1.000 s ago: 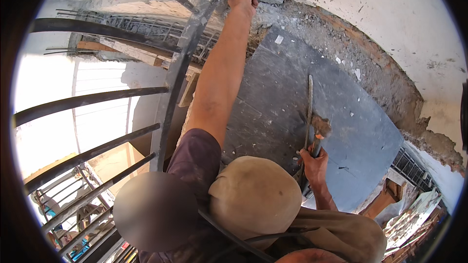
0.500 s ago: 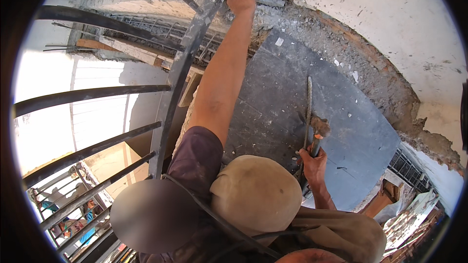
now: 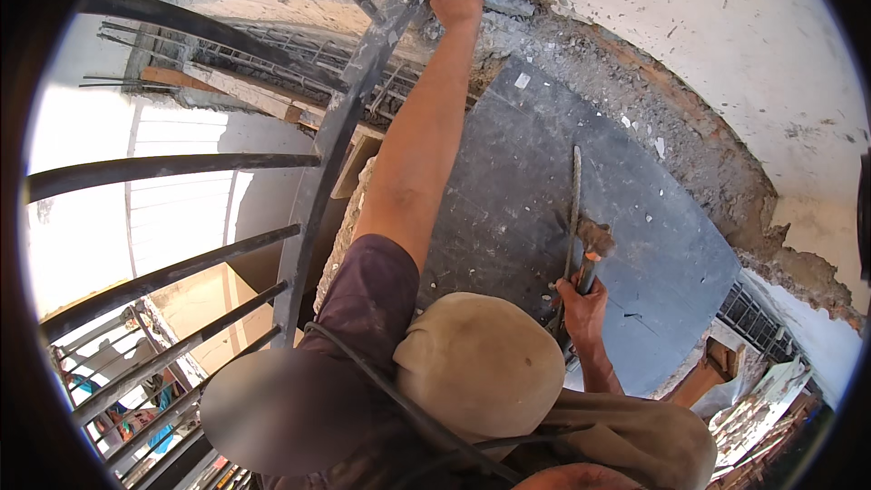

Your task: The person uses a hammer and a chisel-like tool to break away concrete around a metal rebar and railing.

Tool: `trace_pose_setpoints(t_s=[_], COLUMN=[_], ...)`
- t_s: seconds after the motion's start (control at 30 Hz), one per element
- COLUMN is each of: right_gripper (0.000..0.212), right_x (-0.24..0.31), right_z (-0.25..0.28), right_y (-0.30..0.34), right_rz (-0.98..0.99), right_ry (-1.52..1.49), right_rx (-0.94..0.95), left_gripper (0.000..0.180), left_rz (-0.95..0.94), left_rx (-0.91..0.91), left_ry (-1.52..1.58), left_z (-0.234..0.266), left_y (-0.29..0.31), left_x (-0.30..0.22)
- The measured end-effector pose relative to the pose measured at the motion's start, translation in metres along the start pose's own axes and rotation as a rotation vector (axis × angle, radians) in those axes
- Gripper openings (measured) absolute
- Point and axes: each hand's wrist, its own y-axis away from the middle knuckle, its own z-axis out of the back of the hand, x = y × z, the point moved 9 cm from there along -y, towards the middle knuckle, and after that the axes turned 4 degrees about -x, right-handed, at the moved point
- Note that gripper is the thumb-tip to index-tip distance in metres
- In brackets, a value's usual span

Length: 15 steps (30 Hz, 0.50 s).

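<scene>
Beside the railing (image 3: 339, 118), the left hand (image 3: 456, 4) reaches, arm (image 3: 413, 154) outstretched.

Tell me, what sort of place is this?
It looks like a building site, maybe one being repaired. There's rough, broken masonry along the wall, bare steel bars, and what seems a hammer in the right hand.

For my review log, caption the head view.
Left hand at broken masonry, right hand holding a hammer beside a ribbed metal rod.
</scene>
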Motion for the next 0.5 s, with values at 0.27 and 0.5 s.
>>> trace_pose_setpoints(t_s=[0.27, 0.5], right_gripper=[0.019, 0.021], right_x=[-0.004, 0.003], right_z=[-0.005, -0.006], right_y=[0.000, 0.004], right_rz=[0.009, 0.013], right_ry=[0.024, 0.017], right_rx=[0.037, 0.033], left_gripper=[0.056, 0.056], left_rz=[-0.036, 0.048], left_rx=[-0.072, -0.104], left_ry=[-0.034, 0.201], left_z=[0.020, 0.008], left_y=[-0.025, 0.005], left_x=[0.005, -0.007])
